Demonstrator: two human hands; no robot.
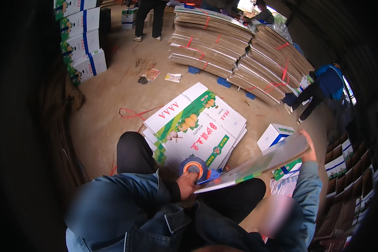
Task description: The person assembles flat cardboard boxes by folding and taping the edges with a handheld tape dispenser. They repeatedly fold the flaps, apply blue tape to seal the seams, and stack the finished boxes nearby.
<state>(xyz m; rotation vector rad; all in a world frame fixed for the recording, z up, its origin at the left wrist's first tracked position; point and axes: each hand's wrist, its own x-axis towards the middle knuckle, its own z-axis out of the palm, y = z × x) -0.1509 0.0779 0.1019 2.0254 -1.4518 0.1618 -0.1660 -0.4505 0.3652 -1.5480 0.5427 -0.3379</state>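
My left hand [185, 185] is closed round a tape dispenser with a roll of blue tape [185, 164] on an orange core. My right hand [310, 148] grips the upper right corner of a cardboard box [260, 161], folded flat and tilted across my right knee. The dispenser's blue head lies beside the box's lower left end; whether they touch I cannot tell. In front of my knees lies a pile of flat white-and-green printed boxes [201, 126] on the floor.
Behind the pile stand tall bundles of flat cardboard [210, 40] tied with red straps. Made-up cartons [87, 42] are stacked at far left; a white carton [269, 136] sits at right. A person in blue [329, 82] bends at far right. Red strapping [136, 113] lies on the floor.
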